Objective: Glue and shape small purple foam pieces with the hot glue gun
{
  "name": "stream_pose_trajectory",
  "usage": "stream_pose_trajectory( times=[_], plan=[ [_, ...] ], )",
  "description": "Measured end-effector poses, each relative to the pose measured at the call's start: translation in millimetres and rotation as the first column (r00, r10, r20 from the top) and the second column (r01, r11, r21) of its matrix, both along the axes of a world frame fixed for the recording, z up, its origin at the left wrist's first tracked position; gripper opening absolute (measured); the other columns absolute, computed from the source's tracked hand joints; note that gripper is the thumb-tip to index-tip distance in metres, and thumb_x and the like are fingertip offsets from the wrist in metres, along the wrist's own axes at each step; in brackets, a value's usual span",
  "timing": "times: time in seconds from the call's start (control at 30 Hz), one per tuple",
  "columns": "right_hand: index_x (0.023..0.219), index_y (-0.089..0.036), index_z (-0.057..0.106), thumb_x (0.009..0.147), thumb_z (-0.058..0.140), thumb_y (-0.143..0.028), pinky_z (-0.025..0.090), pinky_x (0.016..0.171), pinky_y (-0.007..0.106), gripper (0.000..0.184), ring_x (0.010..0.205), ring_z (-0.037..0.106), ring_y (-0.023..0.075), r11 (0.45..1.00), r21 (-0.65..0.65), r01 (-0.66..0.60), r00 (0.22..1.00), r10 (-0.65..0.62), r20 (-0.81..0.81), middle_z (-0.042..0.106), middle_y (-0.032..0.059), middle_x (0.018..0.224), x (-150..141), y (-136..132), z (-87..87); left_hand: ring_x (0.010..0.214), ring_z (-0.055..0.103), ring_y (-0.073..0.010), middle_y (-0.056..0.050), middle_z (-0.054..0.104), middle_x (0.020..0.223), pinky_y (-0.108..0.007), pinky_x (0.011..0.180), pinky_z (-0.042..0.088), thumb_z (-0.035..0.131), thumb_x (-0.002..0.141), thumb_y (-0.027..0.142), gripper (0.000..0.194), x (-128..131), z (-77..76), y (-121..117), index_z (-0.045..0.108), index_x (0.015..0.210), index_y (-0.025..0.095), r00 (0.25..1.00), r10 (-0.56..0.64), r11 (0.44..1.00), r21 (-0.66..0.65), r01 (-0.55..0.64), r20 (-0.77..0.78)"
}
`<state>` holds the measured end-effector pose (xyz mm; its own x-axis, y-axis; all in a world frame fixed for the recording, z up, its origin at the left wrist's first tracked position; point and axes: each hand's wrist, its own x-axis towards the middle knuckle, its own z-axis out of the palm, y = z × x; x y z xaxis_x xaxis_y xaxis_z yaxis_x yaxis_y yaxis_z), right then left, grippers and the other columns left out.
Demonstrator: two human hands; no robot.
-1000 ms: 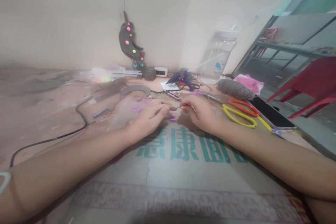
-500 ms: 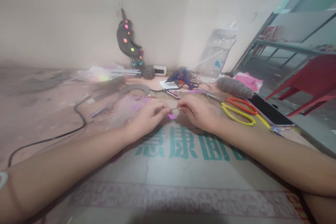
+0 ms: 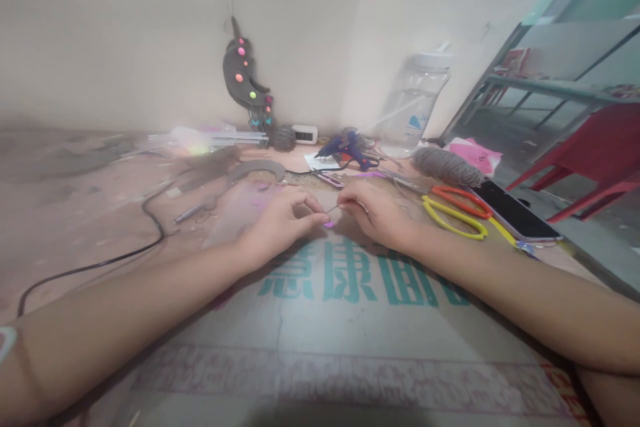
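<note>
A short length of thin grey yarn [image 3: 333, 209] stretches between my two hands over the printed sheet. My left hand [image 3: 286, 219] pinches one end between thumb and fingers. The other end is in the pinch of my right hand [image 3: 376, 212], fingers curled inward. Just below my left fingertips shows a small purple piece [image 3: 329, 224]; whether the fingers touch it I cannot tell. More purple scraps [image 3: 257, 195] lie beyond my left hand, partly hidden by it. A grey crescent shape [image 3: 257, 169] rests farther back.
Scissors with orange and yellow handles [image 3: 453, 221], a phone [image 3: 515, 210] and a grey yarn skein [image 3: 447, 167] lie right. Behind are a blue glue gun [image 3: 347, 147], a small cutter [image 3: 330, 180] and a water bottle [image 3: 415, 107]. A decorated crescent [image 3: 240, 73] hangs on the wall.
My left thumb has shifted slightly down and right, covering more of the small purple piece. My right hand and the things around have stayed nearly still.
</note>
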<state>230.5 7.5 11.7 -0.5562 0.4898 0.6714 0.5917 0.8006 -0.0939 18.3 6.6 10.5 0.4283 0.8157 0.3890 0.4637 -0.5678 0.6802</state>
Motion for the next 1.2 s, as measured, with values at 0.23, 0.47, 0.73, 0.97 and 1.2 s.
stream_pose_trajectory(
  times=[0.23, 0.47, 0.73, 0.97, 1.2],
  plan=[
    [0.103, -0.017, 0.063, 0.096, 0.045, -0.017, 0.047, 0.076, 0.033, 0.019, 0.082, 0.062, 0.0185, 0.999, 0.025, -0.033, 0.999, 0.033, 0.015, 0.071, 0.0074, 0.091, 1.1, -0.7, -1.2, 0.086, 0.061, -0.0192, 0.001, 0.069, 0.081, -0.034, 0.086, 0.044, 0.069, 0.079, 0.031, 0.013, 0.4, -1.4, 1.1, 0.064, 0.072, 0.021, 0.999, 0.035, 0.999, 0.021, -0.034, -0.02],
    [0.118, -0.014, 0.059, 0.088, 0.054, -0.057, 0.044, 0.079, 0.039, 0.052, 0.082, 0.057, 0.0229, 0.985, -0.084, -0.151, 0.986, 0.156, 0.059, 0.066, 0.0084, 0.087, 2.1, 0.6, 1.0, 0.088, 0.06, -0.0197, 0.001, 0.069, 0.081, -0.035, 0.088, 0.043, 0.07, 0.08, 0.029, 0.014, 0.0, 0.6, 0.1, 0.063, 0.071, 0.021, 1.0, 0.003, 0.999, 0.04, -0.003, -0.008],
    [0.125, -0.02, 0.056, 0.093, 0.055, -0.024, 0.041, 0.087, 0.038, 0.032, 0.091, 0.056, 0.0207, 0.979, -0.18, -0.091, 0.985, 0.115, 0.129, 0.066, 0.0062, 0.094, -4.4, 0.3, -2.7, 0.089, 0.06, -0.0197, 0.001, 0.068, 0.082, -0.035, 0.088, 0.042, 0.072, 0.079, 0.027, 0.014, 1.1, 1.0, -0.8, 0.063, 0.071, 0.02, 1.0, 0.023, 0.999, 0.024, -0.022, -0.01],
    [0.093, -0.017, 0.067, 0.095, 0.052, -0.022, 0.044, 0.074, 0.033, 0.015, 0.077, 0.055, 0.0179, 0.99, 0.058, -0.126, 0.992, 0.124, 0.035, 0.064, 0.005, 0.077, -1.5, 3.2, -6.0, 0.085, 0.059, -0.0186, 0.001, 0.067, 0.079, -0.033, 0.084, 0.042, 0.072, 0.08, 0.03, 0.015, 1.3, 1.3, -1.7, 0.064, 0.071, 0.02, 1.0, 0.013, 1.0, 0.024, -0.012, -0.016],
    [0.083, -0.018, 0.065, 0.095, 0.05, -0.02, 0.043, 0.07, 0.032, 0.019, 0.071, 0.054, 0.0167, 0.988, 0.041, -0.146, 0.988, 0.144, 0.055, 0.062, 0.0038, 0.071, -2.5, -1.7, 2.4, 0.083, 0.059, -0.0172, 0.001, 0.066, 0.079, -0.032, 0.083, 0.042, 0.072, 0.08, 0.03, 0.016, 2.0, 1.6, -1.6, 0.063, 0.07, 0.02, 1.0, -0.006, 1.0, 0.027, 0.007, -0.029]
  ],
)
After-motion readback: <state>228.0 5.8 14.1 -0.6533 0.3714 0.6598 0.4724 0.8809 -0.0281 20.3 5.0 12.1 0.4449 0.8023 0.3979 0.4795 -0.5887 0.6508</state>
